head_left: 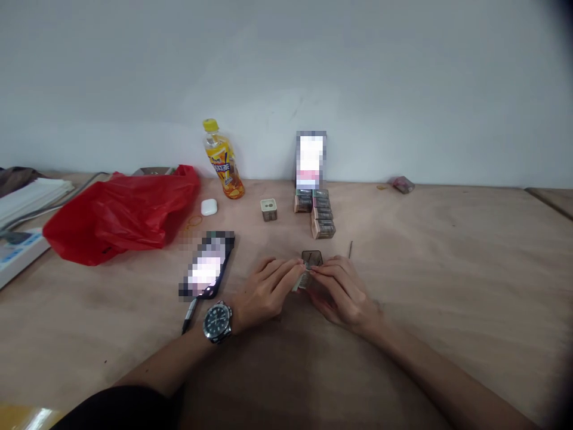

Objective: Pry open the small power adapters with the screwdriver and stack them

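My left hand (274, 288) and my right hand (347, 292) meet at the middle of the table, fingertips closed in a pinch. Between them is a small pale, greenish-grey piece (301, 282), which both hands seem to grip; its kind is too small and covered to tell. Just beyond the fingertips stands a small dark see-through case (312, 258), open at the top. A thin dark rod (350, 249) lies past my right hand. Farther off stands a small block (269, 209) with a cream top and two round holes.
Several small see-through boxes (323, 229) stand in rows before a lit phone (311, 160) leaning on the wall. At left are a second phone (208, 266), a pen (190, 315), a white earbud case (209, 207), a drink bottle (222, 161), a red bag (120, 215) and a power strip (22, 257).
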A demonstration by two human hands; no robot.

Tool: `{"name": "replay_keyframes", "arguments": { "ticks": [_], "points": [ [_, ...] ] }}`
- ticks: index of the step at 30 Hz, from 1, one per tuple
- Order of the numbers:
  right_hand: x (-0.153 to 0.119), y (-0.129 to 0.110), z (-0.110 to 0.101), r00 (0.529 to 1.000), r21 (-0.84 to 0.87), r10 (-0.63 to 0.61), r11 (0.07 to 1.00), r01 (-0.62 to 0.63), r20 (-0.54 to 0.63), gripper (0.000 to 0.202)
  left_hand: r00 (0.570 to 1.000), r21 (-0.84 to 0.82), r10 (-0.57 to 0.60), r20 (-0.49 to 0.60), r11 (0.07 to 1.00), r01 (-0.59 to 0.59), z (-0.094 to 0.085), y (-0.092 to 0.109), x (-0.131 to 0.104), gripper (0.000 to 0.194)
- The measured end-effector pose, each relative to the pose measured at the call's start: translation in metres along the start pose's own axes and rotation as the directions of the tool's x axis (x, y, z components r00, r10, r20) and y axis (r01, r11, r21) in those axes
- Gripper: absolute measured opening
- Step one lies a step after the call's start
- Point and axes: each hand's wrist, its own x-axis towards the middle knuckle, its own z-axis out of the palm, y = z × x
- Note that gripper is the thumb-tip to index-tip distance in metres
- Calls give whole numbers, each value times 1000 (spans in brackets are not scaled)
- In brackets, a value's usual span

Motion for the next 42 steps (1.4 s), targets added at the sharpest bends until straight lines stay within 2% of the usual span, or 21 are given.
{"name": "replay_keyframes", "arguments": {
  "ticks": [5,12,18,24,30,37,42],
  "points": [
    [2,-3,-2,1000,-38,-25,999,25,18,42,1000,36,13,19,999,-14,-3,0,0,37],
    [5,-5,-2,999,-75,-41,996,39,-17,36,999,40,15,35,999,-17,-1,0,-2,38],
    [4,-3,-1,1000,-71,-18,997,20,22,34,999,52,22,41,998,-24,-1,1,-3,37],
    [4,-2,0,999,-140,-18,990,25,51,30,998,71,48,43,996,-51,0,1,-2,38],
    [3,-2,1,996,-195,-64,978,74,58,26,996,76,77,46,994,-81,-4,0,1,39],
    [2,-5,0,997,-233,-36,971,50,65,31,998,59,48,45,997,-50,-4,-1,-2,45],
    [3,-11,1,998,-304,-55,951,61,27,33,997,62,59,47,996,-62,-3,1,-2,43]
  ]
}}
